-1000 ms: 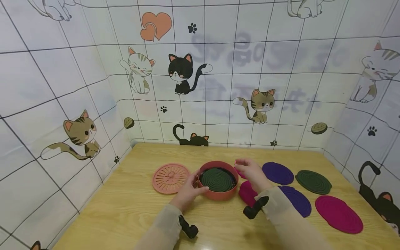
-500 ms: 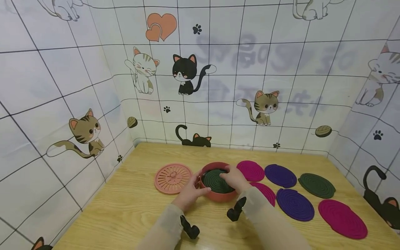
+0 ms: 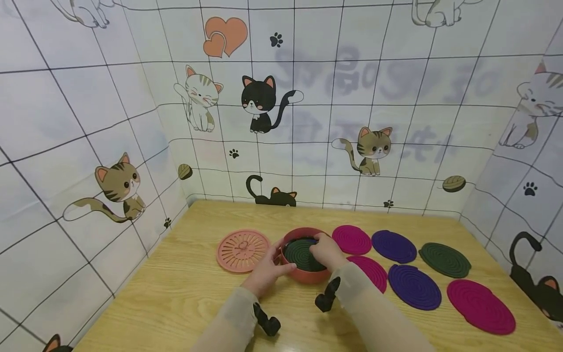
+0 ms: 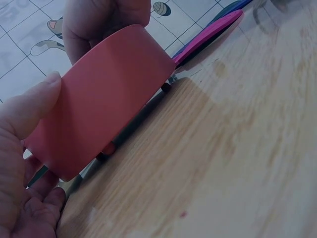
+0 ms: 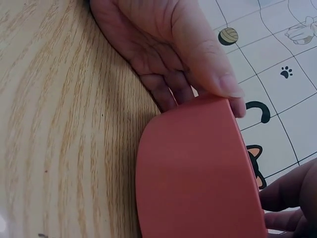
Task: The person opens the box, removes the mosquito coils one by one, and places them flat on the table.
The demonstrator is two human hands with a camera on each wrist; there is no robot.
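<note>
In the head view a round red container (image 3: 308, 277) stands on the table with a dark green spiral-ridged coaster (image 3: 300, 255) inside. My left hand (image 3: 263, 275) grips the container's left side, thumb over the rim and fingers round the outer wall, as the left wrist view also shows. My right hand (image 3: 328, 252) reaches over the right rim, its curled fingers at the green coaster's right edge, thumb on top. A sliver of blue shows beside those fingertips. In the right wrist view the container wall (image 5: 198, 168) hides the coaster, and the right fingertips (image 5: 283, 191) go behind the rim.
A pink slotted lid (image 3: 243, 251) lies left of the container. On the right lie flat coasters: magenta ones (image 3: 352, 239), blue ones (image 3: 415, 287) and a dark green one (image 3: 445, 260). A cat-printed wall sheet (image 3: 308, 146) stands behind and beside the wooden table (image 3: 176, 293).
My right hand has left the magenta coaster behind the container's right side and moved left into the container, onto the green coaster. A blue sliver now shows there. My left hand keeps its hold.
</note>
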